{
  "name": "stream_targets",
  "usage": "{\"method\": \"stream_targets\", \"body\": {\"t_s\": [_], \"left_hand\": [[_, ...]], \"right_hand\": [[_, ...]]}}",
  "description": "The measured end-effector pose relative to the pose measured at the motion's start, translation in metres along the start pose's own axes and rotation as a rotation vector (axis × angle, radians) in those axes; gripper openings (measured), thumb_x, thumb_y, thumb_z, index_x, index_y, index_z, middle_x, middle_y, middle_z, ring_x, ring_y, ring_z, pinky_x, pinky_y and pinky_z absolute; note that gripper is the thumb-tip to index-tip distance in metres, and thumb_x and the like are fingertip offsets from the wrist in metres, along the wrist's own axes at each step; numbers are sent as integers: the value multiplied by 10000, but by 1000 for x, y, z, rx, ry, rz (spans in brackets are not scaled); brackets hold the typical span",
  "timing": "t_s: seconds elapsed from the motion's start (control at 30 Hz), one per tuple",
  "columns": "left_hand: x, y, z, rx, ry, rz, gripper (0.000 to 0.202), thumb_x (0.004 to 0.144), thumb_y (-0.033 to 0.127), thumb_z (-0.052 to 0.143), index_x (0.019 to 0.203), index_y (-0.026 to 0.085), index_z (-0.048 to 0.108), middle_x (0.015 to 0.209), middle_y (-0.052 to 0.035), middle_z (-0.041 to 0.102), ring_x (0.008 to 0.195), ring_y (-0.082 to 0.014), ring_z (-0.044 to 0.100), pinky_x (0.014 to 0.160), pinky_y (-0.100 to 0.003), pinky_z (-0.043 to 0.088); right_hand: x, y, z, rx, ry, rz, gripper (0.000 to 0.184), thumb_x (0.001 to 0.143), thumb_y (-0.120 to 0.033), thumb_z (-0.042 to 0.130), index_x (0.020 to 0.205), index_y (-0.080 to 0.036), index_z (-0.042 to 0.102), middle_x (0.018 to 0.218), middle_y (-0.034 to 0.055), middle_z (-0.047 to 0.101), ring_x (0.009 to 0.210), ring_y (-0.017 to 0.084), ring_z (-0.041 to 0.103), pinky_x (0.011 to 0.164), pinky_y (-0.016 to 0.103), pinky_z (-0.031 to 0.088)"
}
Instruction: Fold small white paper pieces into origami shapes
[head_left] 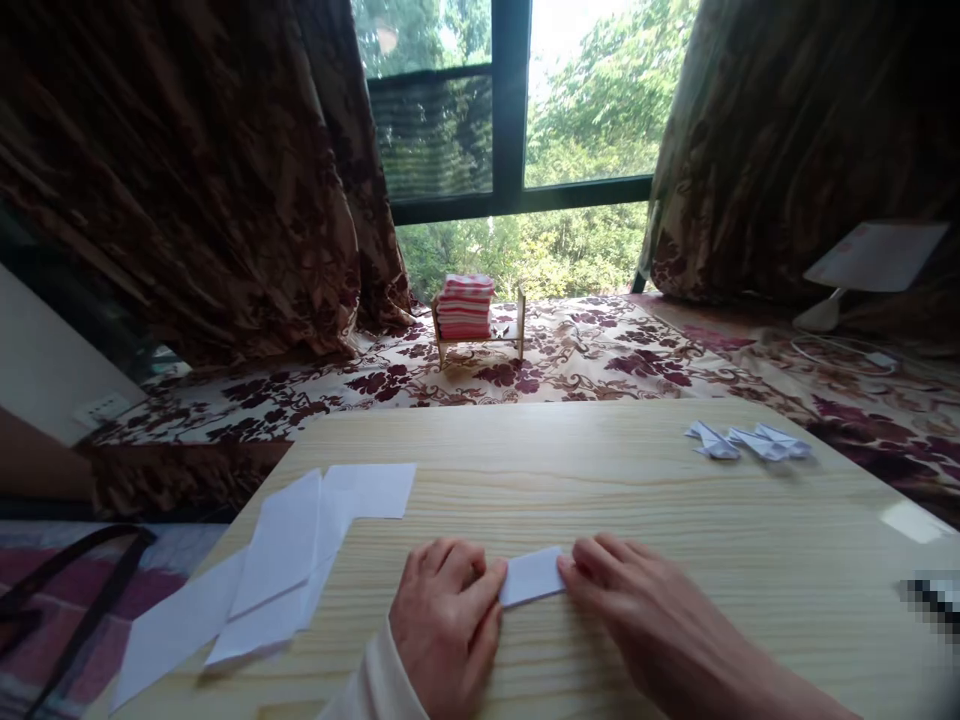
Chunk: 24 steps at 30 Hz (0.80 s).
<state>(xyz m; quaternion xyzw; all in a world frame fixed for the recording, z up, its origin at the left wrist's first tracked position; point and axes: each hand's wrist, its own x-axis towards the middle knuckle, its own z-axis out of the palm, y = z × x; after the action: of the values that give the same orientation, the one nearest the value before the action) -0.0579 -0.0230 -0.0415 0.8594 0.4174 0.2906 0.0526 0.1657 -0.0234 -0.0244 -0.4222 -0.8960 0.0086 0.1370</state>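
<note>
A small folded white paper strip (pixel 534 576) lies near the front edge of the light wooden table (pixel 570 470). My left hand (pixel 444 620) has its fingers curled and presses on the strip's left end. My right hand (pixel 637 605) pins the right end, its fingers flat and close together. Both hands rest on the tabletop.
Several loose white paper sheets (pixel 285 560) overlap at the table's left front. Folded paper pieces (pixel 750 441) lie at the far right. Beyond the table, a small wooden rack holding a red-and-white stack (pixel 466 308) stands on a floral cloth before the window. Curtains hang on both sides.
</note>
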Motion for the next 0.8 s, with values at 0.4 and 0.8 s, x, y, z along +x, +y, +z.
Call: {"method": "stream_targets", "body": {"t_s": [0.4,0.8], "left_hand": [[54,32,-3,12,-349,-455,172,608,190,626,776,184,588,897,-39,602,922,-230,495,794,-346,348],[68,29,-6,-13,-497,-493,155,482,204,649,539,197,506,638,-1,523,717,-221,476,687,-344,330]], "right_hand": [[25,11,-7,389,-104,217,210,658,-46,547,812,-167,623,895,54,615,854,192,532,705,275,396],[16,6,-17,501,-78,277,190,607,-64,546,745,-167,626,825,50,636,772,190,526,654,283,356]]}}
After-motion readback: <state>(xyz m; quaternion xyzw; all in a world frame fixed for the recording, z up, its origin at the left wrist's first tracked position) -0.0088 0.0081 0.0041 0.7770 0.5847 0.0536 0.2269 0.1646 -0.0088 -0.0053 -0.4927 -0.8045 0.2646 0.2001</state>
